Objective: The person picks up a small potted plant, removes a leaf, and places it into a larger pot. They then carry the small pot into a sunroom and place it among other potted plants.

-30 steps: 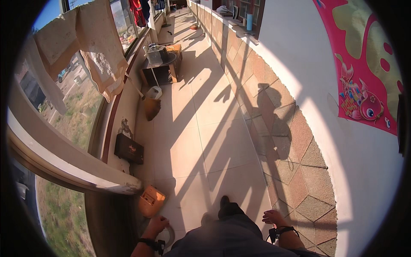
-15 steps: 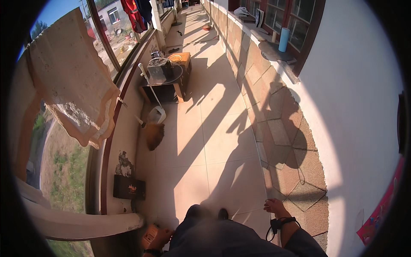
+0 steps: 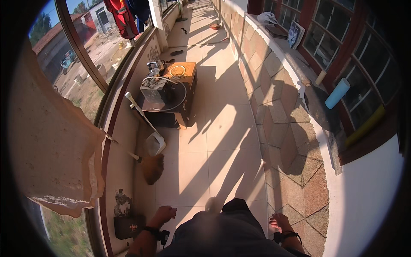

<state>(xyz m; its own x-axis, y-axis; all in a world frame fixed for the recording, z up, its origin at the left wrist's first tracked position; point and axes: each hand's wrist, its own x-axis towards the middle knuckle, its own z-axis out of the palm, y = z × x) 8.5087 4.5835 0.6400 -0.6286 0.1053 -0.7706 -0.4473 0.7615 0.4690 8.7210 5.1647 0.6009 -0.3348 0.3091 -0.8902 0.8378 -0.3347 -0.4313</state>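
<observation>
My left hand [image 3: 164, 215] hangs by my left leg, its fingers curled into a loose fist with nothing visible in them. My right hand [image 3: 280, 221] is low at my right side near the tiled wall base, its fingers loosely bent and apart, empty. Dark straps with small devices circle both wrists. Nearest my left hand lies a black box [image 3: 124, 228] against the low wall. Ahead of it a straw broom [image 3: 153, 168] leans by the wall, beside a white long-handled dustpan [image 3: 160, 142]. Neither hand touches any of these.
A low table [image 3: 191, 83] with a dark appliance [image 3: 155, 91] and a coiled cable stands ahead at left. On the right sill [image 3: 317, 107] stands a light blue cylinder [image 3: 338, 93]. A pale curtain [image 3: 64, 150] hangs at left. Red clothing [image 3: 121, 19] hangs farther ahead.
I have moved forward along the corridor; the table, broom and dustpan are nearer. My left hand has swung forward from beside an orange-brown box, which is now out of view.
</observation>
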